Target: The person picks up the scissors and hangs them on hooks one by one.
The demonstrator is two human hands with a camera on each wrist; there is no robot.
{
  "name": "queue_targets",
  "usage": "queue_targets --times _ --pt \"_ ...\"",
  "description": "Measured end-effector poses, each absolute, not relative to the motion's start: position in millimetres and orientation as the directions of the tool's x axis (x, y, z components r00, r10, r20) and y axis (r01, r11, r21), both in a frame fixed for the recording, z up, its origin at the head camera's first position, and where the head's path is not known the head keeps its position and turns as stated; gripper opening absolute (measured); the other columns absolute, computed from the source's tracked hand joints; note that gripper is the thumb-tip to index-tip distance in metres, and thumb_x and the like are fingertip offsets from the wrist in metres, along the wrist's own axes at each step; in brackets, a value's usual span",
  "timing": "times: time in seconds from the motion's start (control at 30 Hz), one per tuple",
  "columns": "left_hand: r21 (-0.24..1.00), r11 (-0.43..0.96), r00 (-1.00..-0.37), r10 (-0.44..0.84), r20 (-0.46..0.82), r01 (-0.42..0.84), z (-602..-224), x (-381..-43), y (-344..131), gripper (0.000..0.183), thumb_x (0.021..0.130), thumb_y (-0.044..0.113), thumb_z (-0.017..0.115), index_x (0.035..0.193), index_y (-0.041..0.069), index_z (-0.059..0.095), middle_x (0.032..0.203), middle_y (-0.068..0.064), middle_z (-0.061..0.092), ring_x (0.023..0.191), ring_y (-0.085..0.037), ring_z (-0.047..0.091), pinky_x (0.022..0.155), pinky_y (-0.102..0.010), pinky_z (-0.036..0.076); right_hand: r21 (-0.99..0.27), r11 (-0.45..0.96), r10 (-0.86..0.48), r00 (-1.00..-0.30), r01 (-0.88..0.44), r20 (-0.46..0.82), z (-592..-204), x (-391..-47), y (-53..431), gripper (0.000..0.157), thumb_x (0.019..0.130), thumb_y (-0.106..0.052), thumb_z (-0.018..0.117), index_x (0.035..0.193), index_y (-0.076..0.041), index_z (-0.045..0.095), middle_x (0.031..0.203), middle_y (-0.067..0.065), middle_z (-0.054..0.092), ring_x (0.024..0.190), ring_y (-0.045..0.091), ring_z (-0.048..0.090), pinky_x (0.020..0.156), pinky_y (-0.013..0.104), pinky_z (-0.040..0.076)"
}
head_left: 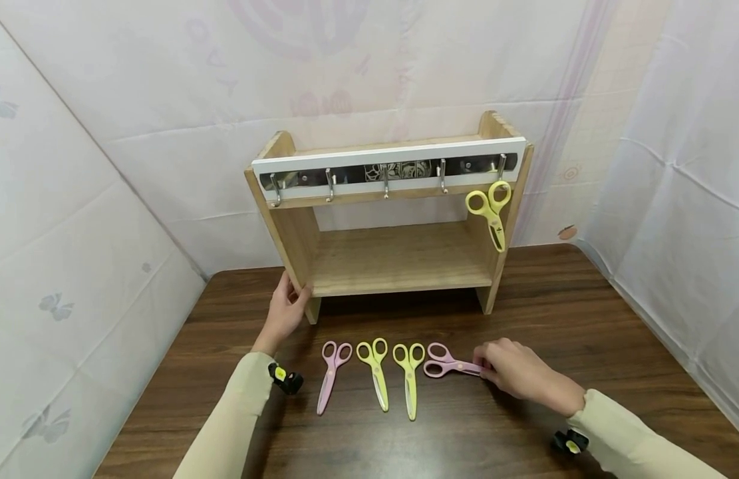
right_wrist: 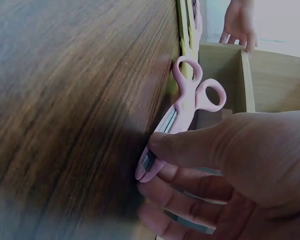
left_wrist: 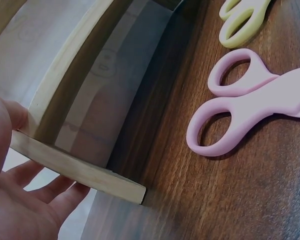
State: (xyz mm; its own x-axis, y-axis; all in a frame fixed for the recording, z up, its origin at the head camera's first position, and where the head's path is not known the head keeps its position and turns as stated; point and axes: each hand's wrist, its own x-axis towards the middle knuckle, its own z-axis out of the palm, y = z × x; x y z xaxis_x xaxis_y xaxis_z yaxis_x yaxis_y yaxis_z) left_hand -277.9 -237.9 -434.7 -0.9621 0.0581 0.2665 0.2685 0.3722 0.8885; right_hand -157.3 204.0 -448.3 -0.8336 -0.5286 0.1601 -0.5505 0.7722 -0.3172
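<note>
My left hand [head_left: 283, 313] grips the lower left side panel of a wooden shelf [head_left: 399, 256], thumb in front and fingers behind. My right hand [head_left: 519, 369] pinches a pair of pink scissors [right_wrist: 187, 97] by the blade end, thumb on top; the handle loops point left, toward the other scissors. Left of these, on the table, lie two pairs of yellow scissors [head_left: 410, 379] and another pair of pink scissors [head_left: 330, 376], handles toward the shelf. One pair of yellow scissors [head_left: 491, 213] hangs by a loop from the rightmost hook [head_left: 502, 166].
A white rail [head_left: 351, 159] with several metal hooks runs across the shelf's upper front. The shelf stands on a dark wooden table [head_left: 585, 313] near its back edge. Pale patterned cloth [head_left: 165, 80] surrounds the table at the back and sides.
</note>
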Motion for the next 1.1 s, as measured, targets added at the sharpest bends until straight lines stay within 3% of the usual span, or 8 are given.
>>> queue_targets --times 0.2,0.47,0.77,0.9,1.1 --pt "0.887 0.382 -0.964 0.061 0.258 0.262 -428.5 -274.6 -236.4 0.057 0.107 0.016 0.055 0.158 0.009 0.033 0.147 -0.029 0.05 0.129 -0.042 0.055 0.099 -0.058 0.051 -0.266 0.777 -0.546 -0.821 -0.571 0.167 -437.0 -160.9 209.9 0.027 0.085 0.0 0.079 0.077 -0.023 0.067 0.072 -0.015 0.058 0.062 0.001 0.049 0.049 0.025 0.041" --pt "0.882 0.406 -0.97 0.074 0.23 0.24 -395.8 -251.2 -225.3 0.055 0.106 0.007 0.055 0.155 -0.002 0.033 0.145 -0.034 0.05 0.128 -0.046 0.055 0.099 -0.058 0.051 -0.157 0.791 -0.549 -0.799 -0.591 0.243 -401.6 -168.7 219.8 0.025 0.084 0.0 0.08 0.08 -0.022 0.068 0.077 -0.012 0.061 0.067 0.005 0.055 0.051 0.029 0.045" --pt "0.889 0.4 -0.974 0.083 0.209 0.225 -392.8 -250.2 -225.9 0.054 0.106 0.01 0.055 0.155 0.0 0.034 0.147 -0.033 0.049 0.131 -0.046 0.054 0.1 -0.058 0.05 -0.088 0.791 -0.554 -0.77 -0.606 0.316 -356.0 -179.2 225.5 0.026 0.086 0.002 0.077 0.083 -0.023 0.069 0.079 -0.012 0.058 0.07 0.007 0.052 0.055 0.03 0.045" --pt "0.89 0.4 -0.975 0.083 0.204 0.22 -393.2 -250.6 -226.1 0.055 0.106 0.01 0.055 0.156 0.001 0.033 0.149 -0.033 0.046 0.133 -0.046 0.051 0.101 -0.059 0.05 -0.078 0.792 -0.545 -0.758 -0.606 0.358 -334.9 -184.1 226.8 0.019 0.087 -0.003 0.08 0.087 -0.02 0.072 0.082 -0.009 0.062 0.07 0.009 0.053 0.056 0.032 0.046" --pt "0.885 0.416 -0.978 0.077 0.196 0.21 -390.2 -247.6 -224.4 0.054 0.106 0.011 0.055 0.156 0.002 0.034 0.15 -0.032 0.046 0.134 -0.047 0.051 0.101 -0.058 0.049 -0.043 0.775 -0.535 -0.692 -0.63 0.485 -311.7 -188.9 227.4 0.017 0.084 -0.002 0.082 0.089 -0.015 0.073 0.085 -0.005 0.065 0.073 0.012 0.057 0.06 0.036 0.049"
